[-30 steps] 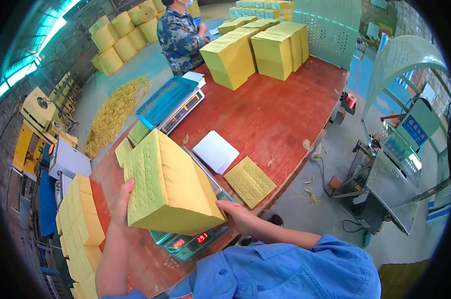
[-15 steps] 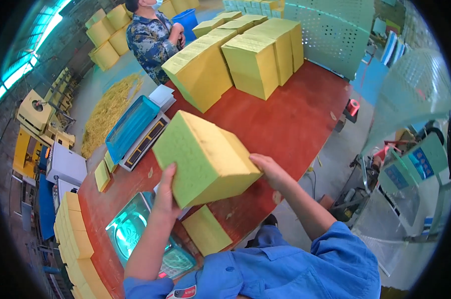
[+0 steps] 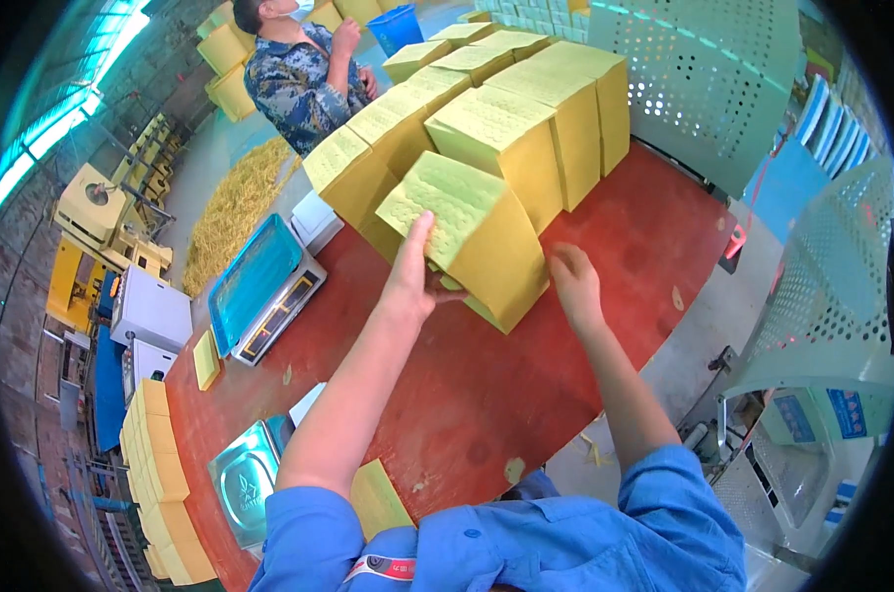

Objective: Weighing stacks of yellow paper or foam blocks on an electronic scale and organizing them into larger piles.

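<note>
- The embossed yellow paper stack (image 3: pixel 496 252) is over the middle of the table (image 3: pixel 546 385), just in front of the rows of yellow paper stacks (image 3: pixel 575 109); I cannot tell whether its lowest corner touches the wood.
- It tilts: the embossed face points up and toward the person's left, and the side edges slant down to the right. Foreshortening hides which dimension is longest.
- The left hand (image 3: pixel 412 276) has it in its grip, thumb on the embossed face, fingers beneath. The right hand (image 3: pixel 577 286) is loosely bent beside the stack's right side; I cannot tell whether its grip touches paper.
- The red, scuffed tabletop also carries a blue-tray scale (image 3: pixel 260 286) on the left and a shiny-pan scale (image 3: pixel 242 483) nearer.
- Beyond, a person in camouflage (image 3: pixel 299 89) stands near a heap of yellow strips (image 3: pixel 232 202).
- A perforated green panel (image 3: pixel 699 84) rises at the far right edge.
- Bare red surface runs from below the stack to the table's right edge; behind, the rows crowd it closely.
</note>
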Available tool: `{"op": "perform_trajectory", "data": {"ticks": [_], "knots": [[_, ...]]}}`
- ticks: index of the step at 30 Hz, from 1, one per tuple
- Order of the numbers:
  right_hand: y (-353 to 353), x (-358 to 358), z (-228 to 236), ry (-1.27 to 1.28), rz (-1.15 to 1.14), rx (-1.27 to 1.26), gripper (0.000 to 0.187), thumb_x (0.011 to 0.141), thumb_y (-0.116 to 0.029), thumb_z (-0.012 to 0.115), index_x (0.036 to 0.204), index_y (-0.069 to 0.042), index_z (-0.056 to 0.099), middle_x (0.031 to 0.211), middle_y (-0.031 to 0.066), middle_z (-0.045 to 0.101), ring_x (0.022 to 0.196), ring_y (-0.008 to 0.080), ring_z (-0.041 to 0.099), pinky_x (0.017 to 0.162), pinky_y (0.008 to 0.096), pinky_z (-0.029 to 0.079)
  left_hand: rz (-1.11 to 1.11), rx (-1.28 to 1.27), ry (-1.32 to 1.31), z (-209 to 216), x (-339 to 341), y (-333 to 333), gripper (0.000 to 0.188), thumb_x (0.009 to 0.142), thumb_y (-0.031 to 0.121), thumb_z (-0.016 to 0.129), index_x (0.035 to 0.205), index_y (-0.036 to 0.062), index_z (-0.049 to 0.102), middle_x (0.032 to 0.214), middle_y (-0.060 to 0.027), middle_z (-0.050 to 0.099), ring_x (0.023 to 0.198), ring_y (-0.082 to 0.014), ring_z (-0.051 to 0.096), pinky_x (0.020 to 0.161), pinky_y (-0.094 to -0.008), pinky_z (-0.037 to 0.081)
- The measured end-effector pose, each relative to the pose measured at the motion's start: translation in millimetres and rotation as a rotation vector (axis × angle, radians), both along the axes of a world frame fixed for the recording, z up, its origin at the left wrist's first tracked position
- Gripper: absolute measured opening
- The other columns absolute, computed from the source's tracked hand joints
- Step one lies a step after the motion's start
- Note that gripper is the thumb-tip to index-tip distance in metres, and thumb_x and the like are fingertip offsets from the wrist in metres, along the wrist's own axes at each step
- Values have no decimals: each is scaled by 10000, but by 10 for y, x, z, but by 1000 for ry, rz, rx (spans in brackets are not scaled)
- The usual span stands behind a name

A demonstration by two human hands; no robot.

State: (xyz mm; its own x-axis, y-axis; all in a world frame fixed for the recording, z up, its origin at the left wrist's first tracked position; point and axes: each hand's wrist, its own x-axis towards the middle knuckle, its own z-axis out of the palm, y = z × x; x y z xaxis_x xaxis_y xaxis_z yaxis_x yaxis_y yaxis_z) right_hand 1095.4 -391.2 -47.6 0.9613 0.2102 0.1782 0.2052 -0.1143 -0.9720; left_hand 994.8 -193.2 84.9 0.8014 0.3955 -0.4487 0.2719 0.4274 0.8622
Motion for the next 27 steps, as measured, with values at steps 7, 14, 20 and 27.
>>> {"op": "perform_trajectory", "data": {"ticks": [7, 14, 20, 27], "knots": [[19, -473, -127, -10, 238, -127, 189, 794, -160, 722, 855, -10, 624, 762, 142, 644, 683, 263, 643, 651, 363, 524, -4, 40, -16, 23, 107, -72, 711, 912, 602, 455, 1456, 152, 368, 1428, -109, 456, 1273, -355, 478, 926, -667, 440], [513, -123, -213, -125, 206, -171, 213, 785, -163, 734, 812, -14, 584, 735, 139, 631, 687, 284, 642, 628, 386, 509, 29, 46, -14, 25, 434, 344, 739, 876, 628, 488, 1455, 184, 368, 1458, -108, 412, 1313, -354, 412, 944, -707, 373], [635, 35, -226, -106, 247, -175, 183, 803, -138, 717, 834, -11, 590, 757, 146, 635, 690, 290, 640, 633, 387, 511, -22, 61, 6, 15, 602, 528, 806, 833, 669, 516, 1459, 186, 362, 1451, -117, 394, 1304, -353, 389, 944, -695, 363], [318, 460, 565, -434, -17, 1, 247, 799, 84, 649, 1015, -26, 603, 783, 88, 585, 689, 156, 587, 629, 283, 500, 101, 116, -85, 12, 496, 478, 799, 890, 648, 484, 1507, 186, 276, 1490, -97, 353, 1342, -304, 367, 982, -648, 361]]}}
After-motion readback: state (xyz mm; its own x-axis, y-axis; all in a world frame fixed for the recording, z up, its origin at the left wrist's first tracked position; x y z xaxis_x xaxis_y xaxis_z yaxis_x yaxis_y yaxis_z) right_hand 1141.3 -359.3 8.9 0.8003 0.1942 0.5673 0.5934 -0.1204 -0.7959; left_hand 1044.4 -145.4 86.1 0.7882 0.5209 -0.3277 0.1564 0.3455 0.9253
